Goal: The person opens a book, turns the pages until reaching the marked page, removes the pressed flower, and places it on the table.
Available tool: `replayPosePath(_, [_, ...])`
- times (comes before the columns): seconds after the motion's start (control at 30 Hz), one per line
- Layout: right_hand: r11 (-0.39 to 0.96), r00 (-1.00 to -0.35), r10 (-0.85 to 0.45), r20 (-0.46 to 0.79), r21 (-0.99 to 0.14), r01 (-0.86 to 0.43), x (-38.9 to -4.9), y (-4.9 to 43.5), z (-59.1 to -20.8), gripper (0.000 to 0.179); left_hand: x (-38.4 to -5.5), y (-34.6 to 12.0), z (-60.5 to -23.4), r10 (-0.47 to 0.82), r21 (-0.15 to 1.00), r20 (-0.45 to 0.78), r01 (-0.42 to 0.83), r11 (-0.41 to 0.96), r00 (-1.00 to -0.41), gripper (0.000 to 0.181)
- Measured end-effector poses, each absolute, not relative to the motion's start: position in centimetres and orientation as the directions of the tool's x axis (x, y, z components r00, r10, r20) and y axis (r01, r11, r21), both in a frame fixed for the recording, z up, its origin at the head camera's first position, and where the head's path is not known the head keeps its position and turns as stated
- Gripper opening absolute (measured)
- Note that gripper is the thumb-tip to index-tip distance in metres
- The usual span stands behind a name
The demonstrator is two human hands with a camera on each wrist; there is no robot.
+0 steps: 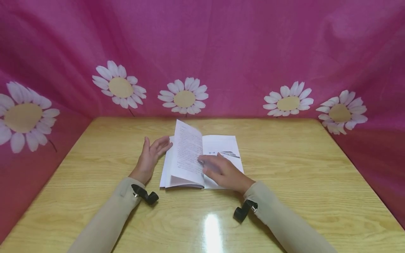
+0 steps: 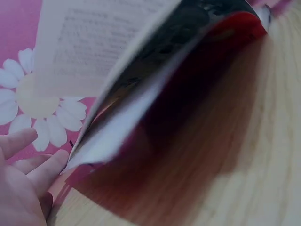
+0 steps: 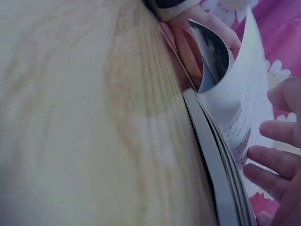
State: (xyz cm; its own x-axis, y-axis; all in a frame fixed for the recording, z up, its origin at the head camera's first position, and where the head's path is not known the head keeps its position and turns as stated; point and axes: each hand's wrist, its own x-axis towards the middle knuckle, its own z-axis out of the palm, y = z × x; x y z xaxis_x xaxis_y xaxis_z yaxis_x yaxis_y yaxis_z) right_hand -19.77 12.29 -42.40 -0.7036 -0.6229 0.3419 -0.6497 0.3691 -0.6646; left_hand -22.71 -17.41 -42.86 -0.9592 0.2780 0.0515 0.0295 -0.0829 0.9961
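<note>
The white-paged, soft-covered book (image 1: 194,172) lies spread between the two hands on the light wood-grain surface (image 1: 294,158). Page turning seems to be the step in hand: a thin white leaf covered in lines of small print (image 1: 188,147) stands tilted up on the left hand's side of the fold, while the smooth white page with a small blue heading (image 1: 216,143) lies partly beneath the right hand (image 1: 223,170). The next move likely calls for easing that leaf flat toward the left hand (image 1: 151,156) without creasing it. The right hand reaches across the page below it, palm turned toward the leaf, fingers extended and slightly apart; it pinches nothing, and whether its fingertips press the paper or merely sit beside it I cannot tell. The left hand stands on edge at the book's outer side, thumb raised and fingers loosely straight, the fingertips seeming to touch the page edges without gripping. By that hand, the left wrist view shows a dark printed sheet and a red underside (image 2: 240,28) lifted off the surface. Both forearms, in long beige sleeves (image 1: 104,214), slant inward toward the book.
</note>
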Motion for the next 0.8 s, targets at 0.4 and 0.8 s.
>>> replayPosePath(0.4, [0.475,-0.692,-0.699,0.183,-0.604,-0.640,-19.1,11.7,-42.5,0.045,-22.7,-17.4,-42.7,0.149,0.970,0.038,0.001,-0.243,-0.988,0.082])
replayPosePath(0.8, [0.557,-0.697,-0.705,0.132,-0.506,-0.659,-18.7,11.3,-42.6,0.055,-22.9,-17.0,-43.0,0.181,0.998,0.051,0.042,-0.055,-0.982,0.071])
